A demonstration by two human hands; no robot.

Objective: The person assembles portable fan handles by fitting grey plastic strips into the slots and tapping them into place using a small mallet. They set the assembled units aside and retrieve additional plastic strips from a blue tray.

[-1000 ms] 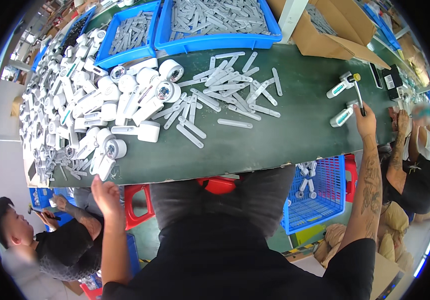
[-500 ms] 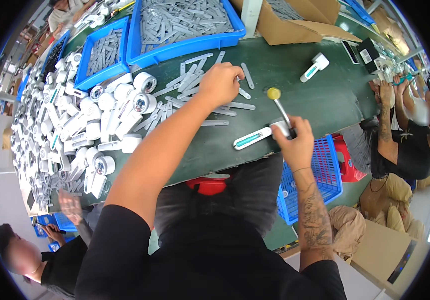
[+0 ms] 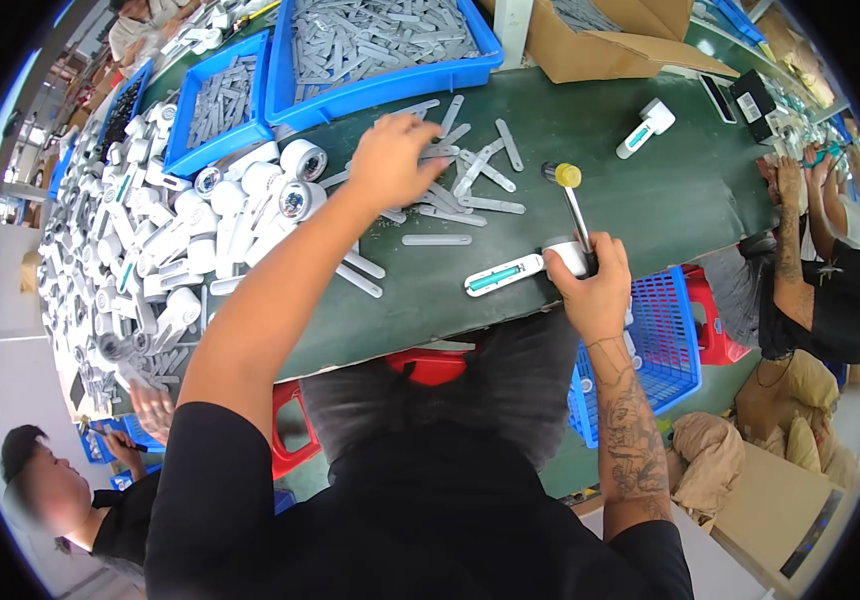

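Fingers and thumb apart, my left hand (image 3: 397, 165) hovers over a scatter of flat grey plastic strips (image 3: 470, 180) on the green table; I see nothing gripped in it. My right hand (image 3: 595, 280) is closed around a small hammer (image 3: 577, 215), its yellow head pointing up and away over a metal shaft. Beside those fingers lies a white handheld device (image 3: 520, 272), with a round end and a long handle whose open slot shows a teal insert. Fingers of my right hand overlap its round end; whether they press on it I cannot tell.
White devices (image 3: 185, 235) pile up at left. Blue trays (image 3: 385, 100) of grey strips and a cardboard box (image 3: 600, 50) stand at the back. Another white device (image 3: 647, 127) lies right. A blue basket (image 3: 685, 370) stands below the edge. Co-workers are at both sides.
My left hand has moved left and its fingers have spread. Grey strips have shifted, with a couple lying nearer me. The hammer stays in my right hand, its head turned slightly.
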